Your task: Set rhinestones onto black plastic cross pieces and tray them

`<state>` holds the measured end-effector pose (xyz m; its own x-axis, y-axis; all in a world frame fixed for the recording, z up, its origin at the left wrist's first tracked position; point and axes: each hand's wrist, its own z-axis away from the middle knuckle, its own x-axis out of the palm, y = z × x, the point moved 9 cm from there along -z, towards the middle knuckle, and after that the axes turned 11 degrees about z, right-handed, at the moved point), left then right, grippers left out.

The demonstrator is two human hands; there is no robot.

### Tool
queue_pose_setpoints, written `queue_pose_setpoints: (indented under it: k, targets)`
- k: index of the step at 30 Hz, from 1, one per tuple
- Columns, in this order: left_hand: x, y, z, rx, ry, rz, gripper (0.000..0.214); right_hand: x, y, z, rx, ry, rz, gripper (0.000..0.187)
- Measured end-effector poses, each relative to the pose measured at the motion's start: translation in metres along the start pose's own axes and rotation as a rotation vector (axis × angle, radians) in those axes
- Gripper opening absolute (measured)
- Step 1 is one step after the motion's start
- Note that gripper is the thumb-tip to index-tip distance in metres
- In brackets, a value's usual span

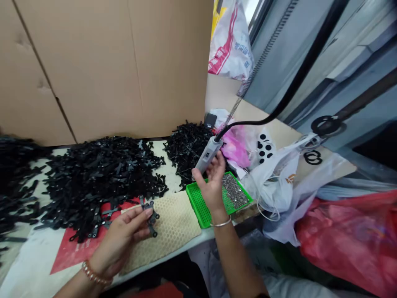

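Observation:
My left hand (124,238) holds a small black plastic part (151,216) by its fingertips, just above a beige honeycomb mat (173,225). My right hand (212,184) grips a grey electric screwdriver (208,155), tilted, with a black cable and a coiled spring cord running up to the right. The screwdriver's tip points down over a green tray (201,207) that holds a heap of small silver screws (234,191).
Large heaps of black plastic parts (93,174) cover the table's left and back, another pile (189,147) behind the tray. A cardboard wall (105,66) stands behind. White, pink and red plastic bags (279,182) crowd the right side. The table edge runs near my wrists.

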<state>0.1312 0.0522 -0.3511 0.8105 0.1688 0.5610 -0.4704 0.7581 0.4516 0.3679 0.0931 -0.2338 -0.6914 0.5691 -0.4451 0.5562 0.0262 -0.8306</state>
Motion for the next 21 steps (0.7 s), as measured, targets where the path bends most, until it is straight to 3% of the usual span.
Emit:
queue_pose_setpoints:
  k: [3, 5, 7, 11, 15, 21]
  targets:
    - [0.022, -0.01, -0.008, -0.029, -0.098, -0.075, 0.034, 0.016, 0.004, -0.009, 0.069, -0.195, -0.019, 0.059]
    - [0.036, -0.016, -0.013, -0.048, -0.136, -0.11, 0.035, 0.01, -0.001, -0.011, 0.057, -0.22, -0.001, 0.046]
    - [0.047, -0.023, -0.019, -0.069, -0.168, -0.132, 0.037, 0.0, -0.004, -0.009, 0.053, -0.23, -0.016, 0.045]
    - [0.061, -0.039, -0.034, -0.092, -0.21, -0.183, 0.039, -0.026, 0.02, 0.007, 0.185, -0.169, -0.108, 0.048]
    - [0.061, -0.049, -0.042, -0.101, -0.182, -0.23, 0.046, -0.039, 0.055, 0.029, 0.298, -0.081, -0.255, 0.041]
    - [0.062, -0.051, -0.041, -0.144, -0.162, -0.275, 0.044, -0.043, 0.065, 0.041, 0.307, -0.032, -0.322, 0.043]
